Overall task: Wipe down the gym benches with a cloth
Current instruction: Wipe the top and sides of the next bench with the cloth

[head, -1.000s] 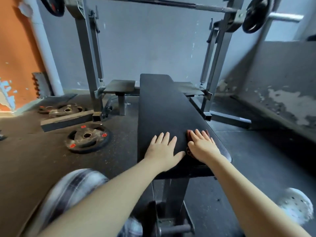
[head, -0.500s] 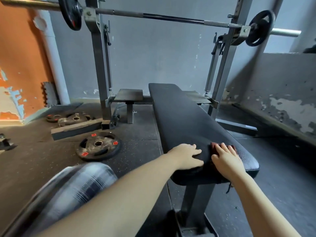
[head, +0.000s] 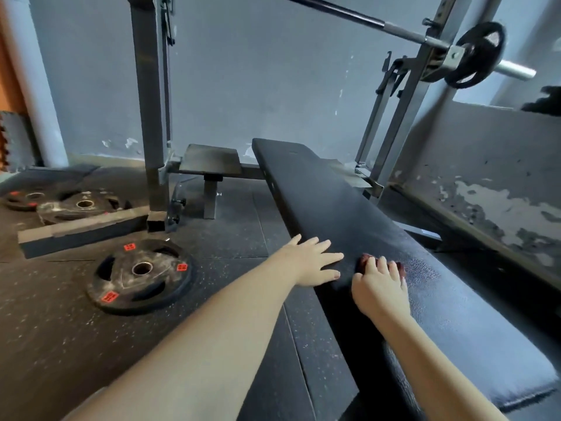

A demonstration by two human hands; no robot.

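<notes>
- Black padded vinyl is seen on one long counter (head: 334, 202), which runs from the near right corner away toward the back wall (head: 258, 71).
- One dark red cloth (head: 363, 259) is bunched on the counter's top, about midway along it, and is mostly covered by the right hand (head: 379, 287).
- Two hands are counted. The right hand's fingers (head: 383, 264) are curled over the cloth and grip it against the padding. The left hand (head: 312, 264) is laid flat near it at the counter's left edge, its fingers straight and slightly spread.
- Three weight plates (head: 141, 275) are laid on the floor (head: 60, 329): one nearer with red labels, two overlapped farther left.
- One barbell (head: 349, 12) is held across two grey uprights (head: 148, 101), and one plate (head: 478, 54) is seen on its right end.
- One small flat step (head: 209, 159) is fixed left of the counter's far end.
- Dark speckled rubber is laid as the floor; the back wall is painted grey, and paint is flaked from the low wall (head: 485, 189) at the right.
</notes>
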